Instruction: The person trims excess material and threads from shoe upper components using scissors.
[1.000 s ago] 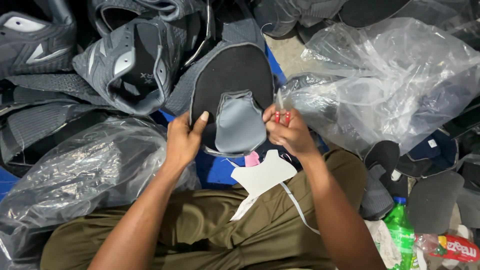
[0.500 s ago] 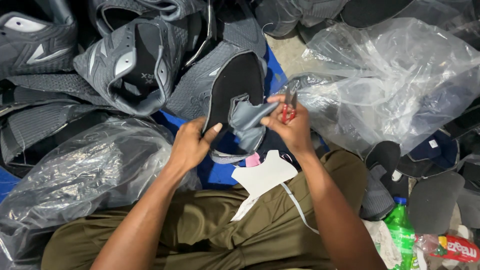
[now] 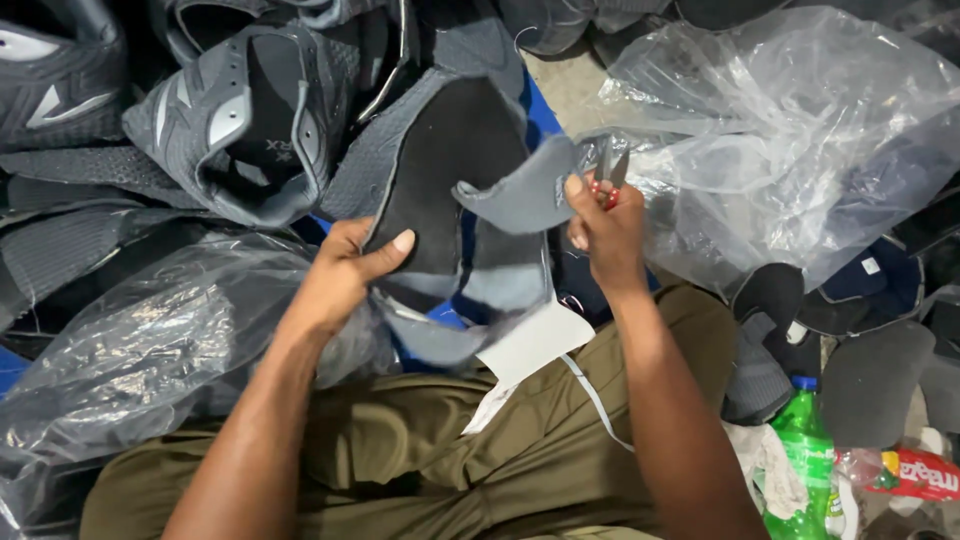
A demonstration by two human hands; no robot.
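Trimming a grey shoe upper (image 3: pixel 450 200) at frame centre.
Left hand (image 3: pixel 335 280) fingers clamp its black lining; right hand (image 3: pixel 605 225) pinches the tongue flap while holding small red-handled snips (image 3: pixel 608 170), seemingly mid-trimming.

1 head view, steeply downward, close over lap

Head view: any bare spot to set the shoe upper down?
Little. One tan floor strip shows between the shoe-upper pile and the plastic bag. Otherwise only the lap is free. Left hand and right hand are hemmed in by uppers and bags.
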